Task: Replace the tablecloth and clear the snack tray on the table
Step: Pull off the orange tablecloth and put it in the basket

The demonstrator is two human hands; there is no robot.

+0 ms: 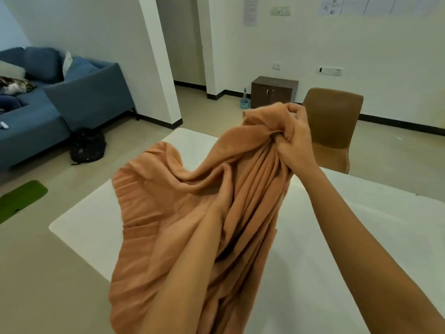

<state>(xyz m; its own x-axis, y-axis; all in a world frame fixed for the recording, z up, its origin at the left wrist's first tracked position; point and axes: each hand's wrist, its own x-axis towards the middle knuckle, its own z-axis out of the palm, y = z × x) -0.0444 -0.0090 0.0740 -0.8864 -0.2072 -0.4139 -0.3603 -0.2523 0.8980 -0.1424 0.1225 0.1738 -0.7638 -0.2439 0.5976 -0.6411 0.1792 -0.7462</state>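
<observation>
Folds of the peach tablecloth are swallowing the left hand. I am seeing only the left forearm rising from the bottom centre, and I cannot tell how those fingers are lying. Blur is softening the cloth's left edge. Right of centre, the right hand is gripping a gathered bunch of cloth, fingers curled tight round it. The rest is trailing down over the white table and off the bottom edge.

I am counting one cloth, one table and one brown chair at the table's far side, partly hidden behind the raised hand.

On the beige floor, one black backpack is lying near a blue sofa that the upper left edge is cutting off. One green mat is lying at the left edge. One small brown cabinet is standing against the white wall, with one blue spray bottle beside it.
</observation>
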